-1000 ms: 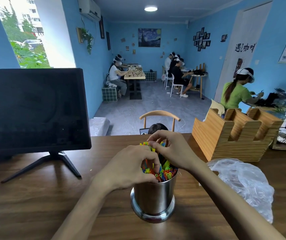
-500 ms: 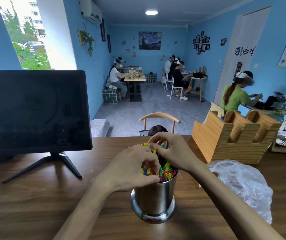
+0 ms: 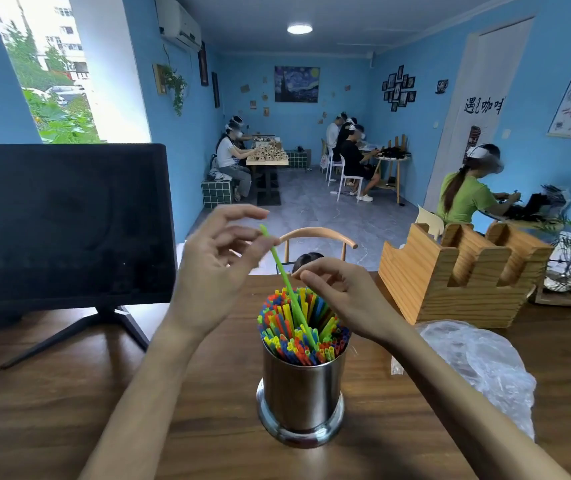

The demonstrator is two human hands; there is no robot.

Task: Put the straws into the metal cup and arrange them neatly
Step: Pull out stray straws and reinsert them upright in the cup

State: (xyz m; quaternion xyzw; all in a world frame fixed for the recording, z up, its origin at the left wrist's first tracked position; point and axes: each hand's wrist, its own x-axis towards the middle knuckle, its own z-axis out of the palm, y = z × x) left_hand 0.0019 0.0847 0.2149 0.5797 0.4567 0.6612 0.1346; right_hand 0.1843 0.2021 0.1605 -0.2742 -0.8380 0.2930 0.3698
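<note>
1. A dark monitor point(image 3: 65, 220) stands on its splayed foot at the far left of the wooden bench point(image 3: 52, 393).
2. The left hand point(image 3: 216, 268) is raised above the bench, left of the cup; its thumb and a finger pinch the upper part of a single green straw point(image 3: 282, 271), the other fingers loosely spread.
3. That green straw slants down to the right, its lower end among the other straws.
4. The metal cup point(image 3: 301, 396) stands upright on the bench in the middle, packed with many coloured straws point(image 3: 303, 323) whose tops fan out above the rim.
5. The right hand point(image 3: 341, 292) hovers just above the bundle, fingers curled; whether it grips a straw cannot be told.
6. A crumpled clear plastic bag point(image 3: 478, 368) lies on the bench right of the cup.
7. Behind the bag sits a wooden slotted holder point(image 3: 464, 275).
</note>
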